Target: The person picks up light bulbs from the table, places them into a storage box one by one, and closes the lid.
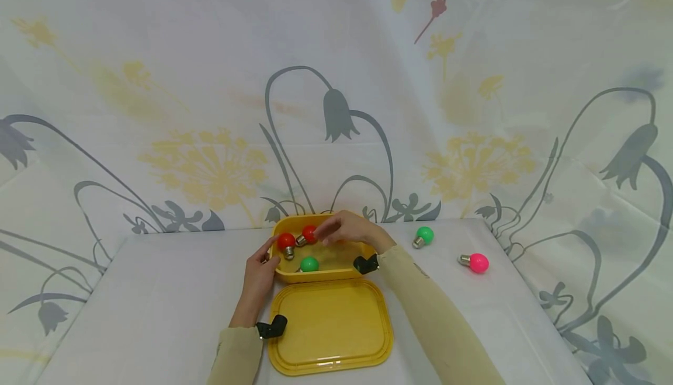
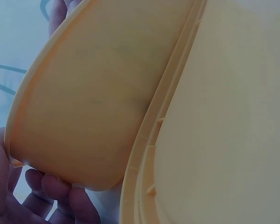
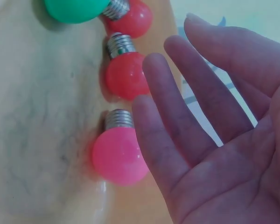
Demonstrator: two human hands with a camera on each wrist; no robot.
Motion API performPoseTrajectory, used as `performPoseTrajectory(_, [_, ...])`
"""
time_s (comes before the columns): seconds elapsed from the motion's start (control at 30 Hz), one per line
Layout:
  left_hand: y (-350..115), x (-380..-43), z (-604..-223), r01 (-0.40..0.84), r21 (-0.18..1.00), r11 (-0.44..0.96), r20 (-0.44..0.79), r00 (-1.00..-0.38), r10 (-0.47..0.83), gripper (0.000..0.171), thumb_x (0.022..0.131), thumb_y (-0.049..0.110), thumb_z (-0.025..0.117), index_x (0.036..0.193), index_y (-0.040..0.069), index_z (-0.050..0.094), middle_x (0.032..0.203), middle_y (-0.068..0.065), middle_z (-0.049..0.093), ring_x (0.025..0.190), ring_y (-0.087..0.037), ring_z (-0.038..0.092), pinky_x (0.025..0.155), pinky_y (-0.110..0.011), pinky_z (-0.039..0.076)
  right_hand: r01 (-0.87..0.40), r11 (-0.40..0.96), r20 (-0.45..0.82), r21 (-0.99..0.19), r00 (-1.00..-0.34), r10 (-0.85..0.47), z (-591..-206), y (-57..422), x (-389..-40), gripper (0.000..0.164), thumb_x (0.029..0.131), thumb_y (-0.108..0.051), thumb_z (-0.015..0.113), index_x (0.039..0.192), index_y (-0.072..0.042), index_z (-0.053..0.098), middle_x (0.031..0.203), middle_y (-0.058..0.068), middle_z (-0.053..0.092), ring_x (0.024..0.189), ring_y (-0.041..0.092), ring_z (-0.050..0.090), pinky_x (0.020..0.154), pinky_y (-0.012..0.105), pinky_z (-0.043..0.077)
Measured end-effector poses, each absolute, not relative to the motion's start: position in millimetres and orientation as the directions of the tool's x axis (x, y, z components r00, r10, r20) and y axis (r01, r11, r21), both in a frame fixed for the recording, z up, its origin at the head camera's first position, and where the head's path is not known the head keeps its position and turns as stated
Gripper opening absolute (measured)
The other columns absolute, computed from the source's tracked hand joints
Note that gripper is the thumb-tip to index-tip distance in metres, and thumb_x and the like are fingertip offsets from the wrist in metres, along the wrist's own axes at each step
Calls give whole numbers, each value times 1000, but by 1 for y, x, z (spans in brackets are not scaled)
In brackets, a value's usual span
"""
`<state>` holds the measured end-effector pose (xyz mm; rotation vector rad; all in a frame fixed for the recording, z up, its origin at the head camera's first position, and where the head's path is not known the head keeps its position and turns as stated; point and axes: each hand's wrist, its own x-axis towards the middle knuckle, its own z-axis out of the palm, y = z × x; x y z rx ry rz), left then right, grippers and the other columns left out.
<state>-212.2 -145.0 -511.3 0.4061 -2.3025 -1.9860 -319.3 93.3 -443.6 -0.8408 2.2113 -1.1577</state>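
I've got the left hand [image 1: 261, 268] gripping the yellow box [image 1: 344, 274] at its nine o'clock end, and the right hand [image 1: 349, 227] hovers over one o'clock, fingers spread and holding nothing, a pink bulb [image 3: 119, 156] right near them! Inside I spot one red bulb [image 1: 285, 241] at nine, another red bulb [image 1: 309, 233] at eleven, a green bulb [image 1: 309, 264] at seven; the yellow lid [image 1: 331, 326] lies at six, with a loose green bulb [image 1: 425, 234] and a loose pink bulb [image 1: 479, 263] out around three.

Head view looks down; close wrist views share the box [image 1: 326, 277].
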Motion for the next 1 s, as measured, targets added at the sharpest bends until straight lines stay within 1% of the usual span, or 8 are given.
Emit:
performPoseTrajectory(0.13, [-144,-212,-511,-147,982,122,-113,-962,-249,54,92,5,51,145,16,54,92,-9,37,100,-22,43,63,-19,35,-277,431,-130,-859,-696,-706,-445,99,-318,30,89,-8,71,119,-5,72,111,2,71,103,16,65,91,31,51])
performPoseTrajectory(0.27, [-144,-211,-511,-145,983,115,-113,-961,-253,54,92,5,52,144,15,55,92,-9,37,94,-22,43,61,-19,35,-275,411,-111,-869,-702,-703,-448,106,-318,30,90,-6,69,120,-3,71,114,7,71,105,16,66,92,31,51])
performPoseTrajectory(0.33, [-144,-210,-511,-146,983,108,-115,-960,-254,54,91,5,52,144,16,56,91,-9,37,92,-21,42,60,-19,35,-267,396,-104,-878,-703,-704,-448,109,-318,30,91,-5,68,121,-1,70,117,10,70,106,17,65,93,32,51])
performPoseTrajectory(0.47, [-144,-210,-512,-142,985,101,-112,-960,-256,53,91,4,52,143,14,56,89,-8,37,88,-22,41,59,-20,34,-254,392,-102,-884,-714,-693,-446,117,-317,32,92,-5,67,123,2,68,119,13,69,107,19,65,97,35,48])
performPoseTrajectory(0.6, [-144,-211,-512,-145,984,108,-113,-959,-259,54,91,5,52,144,15,56,91,-9,37,92,-22,42,61,-20,35,-240,410,-103,-880,-746,-658,-444,125,-316,32,92,-9,68,123,0,69,120,13,68,107,18,64,100,38,46])
performPoseTrajectory(0.7, [-144,-211,-511,-149,982,115,-116,-960,-257,54,92,5,52,145,16,55,93,-9,37,97,-22,42,62,-19,36,-232,391,-82,-891,-765,-639,-443,131,-316,31,92,-11,68,122,-1,70,121,16,68,109,19,63,101,39,45])
performPoseTrajectory(0.87, [-144,-211,-511,-157,981,116,-124,-960,-252,54,92,6,52,145,16,54,93,-9,37,98,-23,43,62,-19,36,-234,357,-39,-904,-788,-614,-446,143,-317,29,92,-8,68,120,0,70,120,18,67,108,22,64,98,38,48])
performPoseTrajectory(1.0, [-144,-212,-511,-155,981,116,-122,-960,-252,54,92,6,52,145,16,54,92,-9,37,99,-22,43,63,-19,35,-218,364,-30,-905,-822,-568,-445,154,-316,27,91,-10,69,118,-4,72,118,17,68,106,23,65,95,37,50])
